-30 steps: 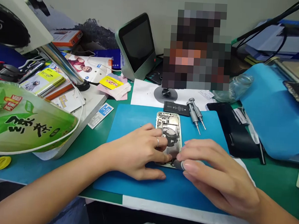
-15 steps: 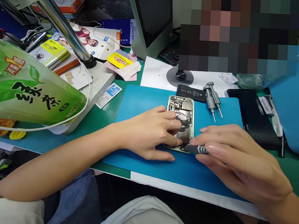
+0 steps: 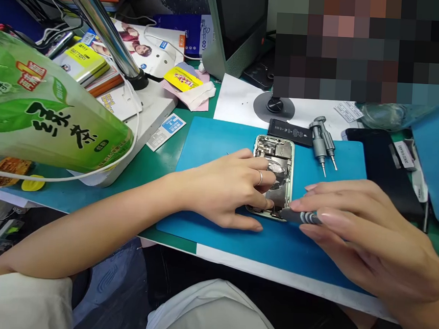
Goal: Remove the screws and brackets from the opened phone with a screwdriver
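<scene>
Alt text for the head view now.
A person's left hand rests on an opened phone on a blue mat; the right hand holds a gray tool at the phone's near end. Two screwdrivers and a battery lie beyond.

I see two loose screwdrivers (image 3: 319, 146), one bare battery (image 3: 290, 133), one opened phone (image 3: 283, 177) and one held tool (image 3: 307, 217). Also two hands (image 3: 233, 190) (image 3: 370, 231) (one ring (image 3: 260, 177) between them), one green bottle (image 3: 56, 114).

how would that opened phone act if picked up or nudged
The phone is probably fragile like this, since its inner parts lie bare. It looks stiff, with a straight-sided frame around them. Lying flat on the blue mat, it would more likely slide than roll or tip if nudged.
</scene>
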`<state>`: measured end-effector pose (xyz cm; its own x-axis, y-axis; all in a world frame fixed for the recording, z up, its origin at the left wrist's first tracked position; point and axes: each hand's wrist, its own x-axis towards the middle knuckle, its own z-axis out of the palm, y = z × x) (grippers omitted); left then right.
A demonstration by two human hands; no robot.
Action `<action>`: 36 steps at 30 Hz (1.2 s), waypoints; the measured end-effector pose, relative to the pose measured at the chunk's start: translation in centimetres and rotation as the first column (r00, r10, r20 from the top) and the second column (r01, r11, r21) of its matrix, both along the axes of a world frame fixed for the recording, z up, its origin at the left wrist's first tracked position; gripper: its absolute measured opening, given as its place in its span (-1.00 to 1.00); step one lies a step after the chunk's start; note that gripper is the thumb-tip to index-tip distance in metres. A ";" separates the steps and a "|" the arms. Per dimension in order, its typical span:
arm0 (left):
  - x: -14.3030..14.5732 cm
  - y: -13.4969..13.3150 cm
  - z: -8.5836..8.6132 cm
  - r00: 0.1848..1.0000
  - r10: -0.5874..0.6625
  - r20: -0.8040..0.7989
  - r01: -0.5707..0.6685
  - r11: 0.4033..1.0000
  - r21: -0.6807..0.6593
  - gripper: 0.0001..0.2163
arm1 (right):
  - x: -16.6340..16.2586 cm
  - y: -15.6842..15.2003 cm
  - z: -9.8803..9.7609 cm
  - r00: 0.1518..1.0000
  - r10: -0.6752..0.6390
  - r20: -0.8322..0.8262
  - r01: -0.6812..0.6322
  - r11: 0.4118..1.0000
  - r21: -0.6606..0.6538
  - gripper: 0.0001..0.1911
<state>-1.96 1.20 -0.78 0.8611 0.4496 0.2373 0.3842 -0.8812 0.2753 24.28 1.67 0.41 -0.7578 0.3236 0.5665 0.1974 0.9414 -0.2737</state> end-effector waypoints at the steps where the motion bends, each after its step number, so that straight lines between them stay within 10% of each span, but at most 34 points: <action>1: 0.0 0.0 0.0 1.000 -0.001 0.002 0.001 1.000 0.000 -0.70 | 0.1 -0.1 0.0 1.000 -0.001 -0.001 0.001 1.000 0.003 -0.72; 36: 0.8 -0.2 0.0 0.997 0.028 0.072 -0.020 0.994 -0.106 -0.71 | 0.3 -0.1 0.7 0.984 0.121 -0.128 -0.132 0.987 -0.086 -0.63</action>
